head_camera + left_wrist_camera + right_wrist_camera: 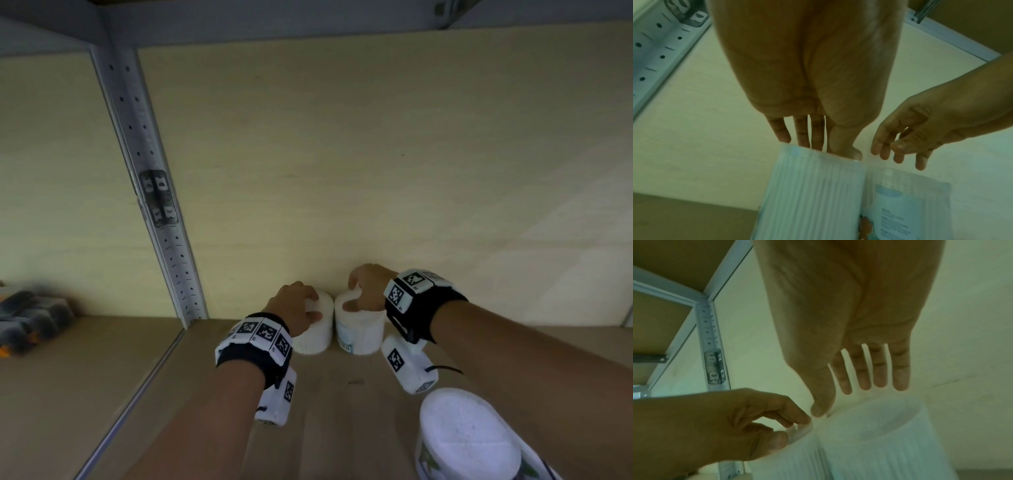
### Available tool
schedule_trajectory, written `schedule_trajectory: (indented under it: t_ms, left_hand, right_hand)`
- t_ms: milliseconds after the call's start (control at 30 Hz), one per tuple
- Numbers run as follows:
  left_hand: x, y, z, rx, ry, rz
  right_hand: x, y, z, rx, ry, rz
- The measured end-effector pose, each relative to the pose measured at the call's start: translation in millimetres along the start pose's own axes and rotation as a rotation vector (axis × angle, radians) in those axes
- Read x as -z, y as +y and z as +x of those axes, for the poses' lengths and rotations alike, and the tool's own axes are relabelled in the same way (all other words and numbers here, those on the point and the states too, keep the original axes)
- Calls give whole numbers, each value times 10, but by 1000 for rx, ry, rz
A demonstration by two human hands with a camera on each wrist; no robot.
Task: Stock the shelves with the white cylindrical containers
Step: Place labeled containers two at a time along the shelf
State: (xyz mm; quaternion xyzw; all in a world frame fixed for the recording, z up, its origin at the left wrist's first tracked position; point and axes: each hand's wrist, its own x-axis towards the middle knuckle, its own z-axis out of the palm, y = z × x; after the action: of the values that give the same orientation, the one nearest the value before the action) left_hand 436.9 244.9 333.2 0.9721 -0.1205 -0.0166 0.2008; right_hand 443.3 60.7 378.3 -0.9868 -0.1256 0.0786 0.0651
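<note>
Two white ribbed cylindrical containers stand side by side against the back panel of the shelf. My left hand [298, 308] curls over the top of the left container [318, 330], fingers behind the rim and thumb at its front. My right hand [366, 291] hovers over the right container [359, 334], which carries a printed label. In the right wrist view, the right hand [849, 395] has straight, spread fingers above that container [879, 443], with only the thumb near the rim. A third white container [469, 438] with green print stands at the front right.
A perforated grey upright [154, 205] divides this bay from the one to the left, where dark and orange items [30, 318] lie. The brown shelf board [102, 377] stretches forward of the containers. Another shelf board [308, 20] runs close overhead.
</note>
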Motion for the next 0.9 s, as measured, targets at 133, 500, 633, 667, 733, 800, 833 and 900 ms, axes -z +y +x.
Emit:
schedule_trajectory:
  t_ms: [133, 500, 633, 667, 733, 800, 833, 900]
  left_hand:
    - [-9, -12, -2, -14, 3, 9]
    - [-11, 8, -18, -1, 5, 7]
    - [-8, 16, -30, 1, -5, 9]
    - [-8, 17, -32, 3, -5, 5]
    - [-4, 17, -33, 3, -4, 0]
    - [4, 24, -33, 1, -3, 4]
    - [6, 26, -33, 1, -3, 4]
    - [4, 25, -32, 4, -3, -2]
  right_hand:
    - [-109, 46, 9, -62, -68, -169]
    - [-17, 24, -12, 14, -167, -132]
    - [1, 11, 4, 34, -213, -44]
    - [-5, 18, 9, 39, -190, -8]
    - [-1, -7, 10, 27, -101, 57]
    - [15, -42, 24, -20, -8, 61]
    - [19, -40, 42, -38, 21, 51]
    - [-4, -31, 73, -67, -2, 1]
